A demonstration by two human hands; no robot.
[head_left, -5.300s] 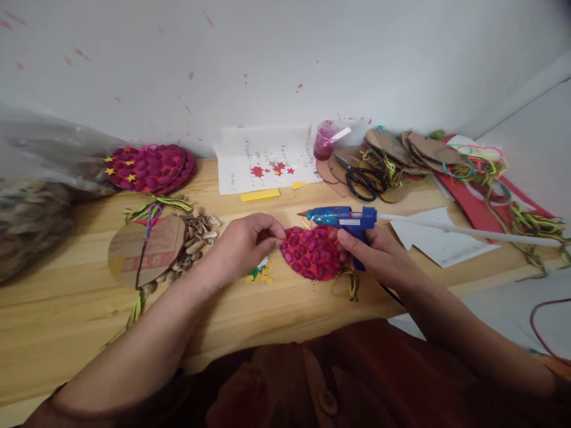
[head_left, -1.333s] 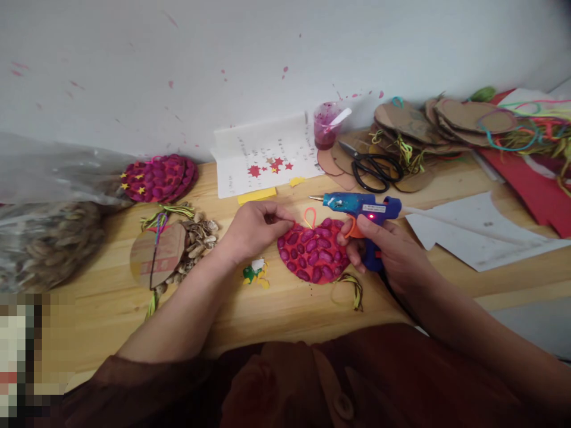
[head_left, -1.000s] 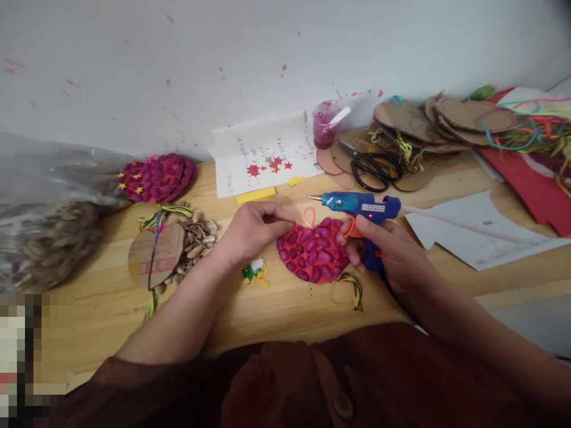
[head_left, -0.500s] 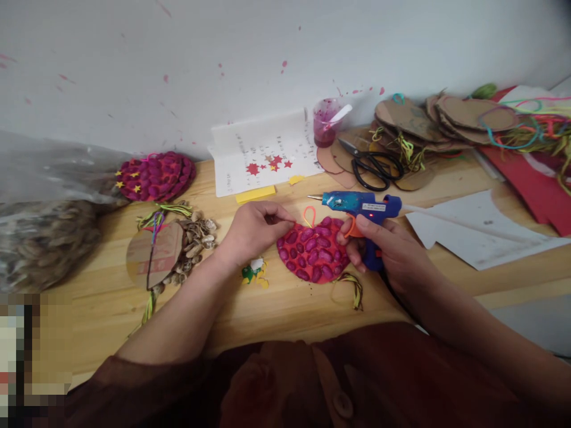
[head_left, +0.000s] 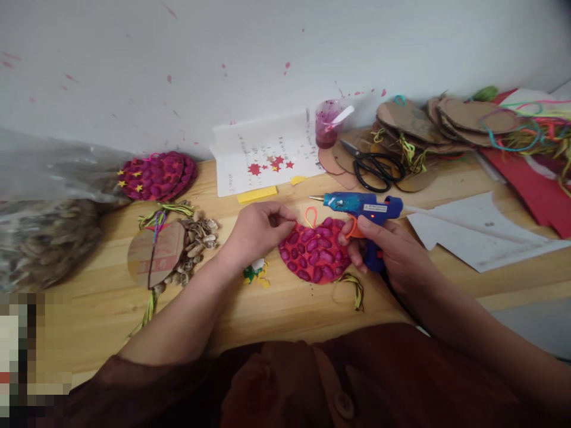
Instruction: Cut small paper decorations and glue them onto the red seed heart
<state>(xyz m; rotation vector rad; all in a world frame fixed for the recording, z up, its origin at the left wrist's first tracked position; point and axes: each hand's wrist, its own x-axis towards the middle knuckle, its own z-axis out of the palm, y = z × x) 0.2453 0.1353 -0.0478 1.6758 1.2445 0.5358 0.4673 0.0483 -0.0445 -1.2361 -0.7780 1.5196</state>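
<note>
My left hand [head_left: 261, 230] is closed in a pinch at the upper left edge of a red disc [head_left: 316, 254] covered with magenta-painted peanut shells. Whatever sits between those fingertips is too small to make out. My right hand [head_left: 390, 246] grips a blue glue gun [head_left: 357, 204], fingers round its handle and orange trigger, nozzle pointing left above the disc. The disc lies flat, with an orange cord loop [head_left: 311, 217] at its top and a green-yellow tassel [head_left: 357, 291] at lower right. Left of it, partly behind my left wrist, are green and yellow paper scraps [head_left: 256, 273].
Red paper stars [head_left: 277, 162] lie on a white printed sheet [head_left: 229, 166]. Behind are a cup of magenta paint [head_left: 327, 128], black scissors [head_left: 377, 169] and stacked cardboard discs [head_left: 410, 122]. At left are finished shell discs [head_left: 158, 175], a cardboard disc [head_left: 143, 258], and a bag of peanut shells [head_left: 49, 238].
The view has shifted very slightly, so everything sits a few pixels to the right. Both hands, the glue gun and the disc keep their places.
</note>
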